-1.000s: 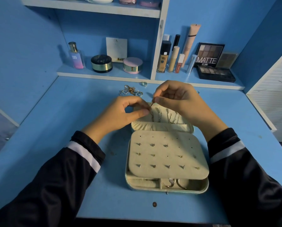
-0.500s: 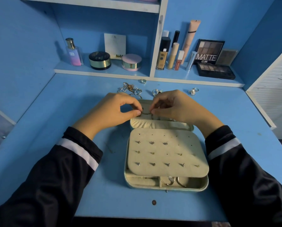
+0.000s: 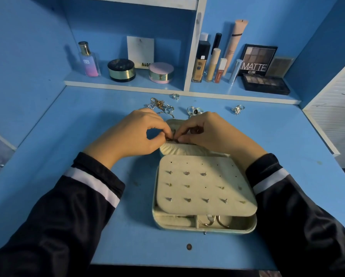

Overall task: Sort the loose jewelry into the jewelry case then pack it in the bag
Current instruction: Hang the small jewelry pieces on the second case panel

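Both hands meet over the far half of the open jewelry case (image 3: 205, 229). The left hand (image 3: 130, 136) arches up from the wrist, thumb and forefinger curled together in a pinch. The right hand (image 3: 206, 130) mirrors it, its fingertips drawn tight against the left's. Between them they pinch a small piece (image 3: 172, 137) just above the lid's gathered pocket (image 3: 179, 149).

The case lies on the blue desk (image 3: 87, 126), pale and cream-lined, with its lid laid back toward the shelf. A padded earring panel (image 3: 203, 186) covers most of the base, with studs set in rows. Hoops (image 3: 213, 220) show in a front compartment under its edge. Beyond the hands, a tangle of chains (image 3: 159, 105) and some rings (image 3: 194, 111) lie loose on the desk.

The pinched piece is too small and shaded to tell what it is. The hands hide most of the lid, and both sleeves are cut off at the bottom edge.
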`<move>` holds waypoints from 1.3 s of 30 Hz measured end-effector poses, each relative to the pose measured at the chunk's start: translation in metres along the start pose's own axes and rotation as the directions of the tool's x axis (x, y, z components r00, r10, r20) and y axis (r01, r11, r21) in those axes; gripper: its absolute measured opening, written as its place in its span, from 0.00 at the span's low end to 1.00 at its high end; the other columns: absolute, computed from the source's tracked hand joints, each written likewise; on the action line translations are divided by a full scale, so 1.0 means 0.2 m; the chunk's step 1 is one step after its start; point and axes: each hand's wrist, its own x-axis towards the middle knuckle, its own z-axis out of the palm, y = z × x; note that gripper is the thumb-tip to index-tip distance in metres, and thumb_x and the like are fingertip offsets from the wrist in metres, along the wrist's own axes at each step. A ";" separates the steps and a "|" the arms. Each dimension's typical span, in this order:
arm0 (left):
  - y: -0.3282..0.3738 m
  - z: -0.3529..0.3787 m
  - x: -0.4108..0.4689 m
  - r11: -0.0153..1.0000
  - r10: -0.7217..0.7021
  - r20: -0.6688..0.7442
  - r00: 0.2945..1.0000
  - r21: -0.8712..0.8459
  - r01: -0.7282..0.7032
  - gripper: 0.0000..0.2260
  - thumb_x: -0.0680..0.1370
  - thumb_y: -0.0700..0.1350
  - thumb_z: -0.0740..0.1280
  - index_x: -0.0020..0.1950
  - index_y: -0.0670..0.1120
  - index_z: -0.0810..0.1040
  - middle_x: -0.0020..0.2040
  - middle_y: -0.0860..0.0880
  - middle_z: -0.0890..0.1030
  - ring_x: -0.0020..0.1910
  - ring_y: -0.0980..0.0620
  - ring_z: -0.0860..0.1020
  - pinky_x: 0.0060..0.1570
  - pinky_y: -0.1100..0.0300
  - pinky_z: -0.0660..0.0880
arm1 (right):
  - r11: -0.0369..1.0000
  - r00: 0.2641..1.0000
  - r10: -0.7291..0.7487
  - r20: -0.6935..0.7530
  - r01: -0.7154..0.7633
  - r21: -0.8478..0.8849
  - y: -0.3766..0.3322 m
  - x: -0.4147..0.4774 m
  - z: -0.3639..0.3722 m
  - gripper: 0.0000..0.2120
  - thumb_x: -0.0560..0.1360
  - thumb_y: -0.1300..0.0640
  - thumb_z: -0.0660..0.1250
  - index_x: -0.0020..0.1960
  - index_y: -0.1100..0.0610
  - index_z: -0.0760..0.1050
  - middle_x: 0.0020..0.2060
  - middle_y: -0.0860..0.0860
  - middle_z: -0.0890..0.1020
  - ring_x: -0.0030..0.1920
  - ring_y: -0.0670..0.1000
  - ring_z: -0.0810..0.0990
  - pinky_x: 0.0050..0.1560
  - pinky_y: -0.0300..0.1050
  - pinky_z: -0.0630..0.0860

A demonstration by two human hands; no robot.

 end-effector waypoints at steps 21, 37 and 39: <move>0.01 0.00 -0.01 0.986 -0.049 0.061 0.997 -0.155 0.058 0.18 0.70 0.41 0.58 0.44 0.58 0.86 0.44 0.66 0.82 0.52 0.57 0.76 0.57 0.56 0.74 | 0.999 0.999 0.010 0.044 -0.008 -0.041 0.04 0.00 -0.01 0.04 0.73 0.59 0.73 0.46 0.52 0.84 0.40 0.46 0.79 0.39 0.42 0.73 0.40 0.35 0.69; 0.01 0.02 -0.01 0.961 -0.103 0.151 0.983 -0.239 0.137 0.05 0.71 0.48 0.74 0.44 0.58 0.83 0.42 0.59 0.81 0.43 0.56 0.76 0.42 0.75 0.65 | 0.998 0.990 0.055 0.126 -0.053 -0.021 0.03 0.00 -0.03 0.07 0.74 0.58 0.71 0.45 0.46 0.82 0.41 0.42 0.77 0.40 0.39 0.74 0.43 0.33 0.69; 0.01 0.02 -0.01 0.962 -0.103 0.152 0.983 -0.236 0.138 0.06 0.71 0.47 0.74 0.44 0.58 0.82 0.40 0.59 0.80 0.41 0.57 0.75 0.41 0.74 0.66 | 0.997 0.990 0.066 0.124 -0.062 -0.037 0.03 0.00 -0.03 0.06 0.74 0.57 0.71 0.45 0.46 0.82 0.41 0.42 0.76 0.39 0.38 0.73 0.42 0.31 0.69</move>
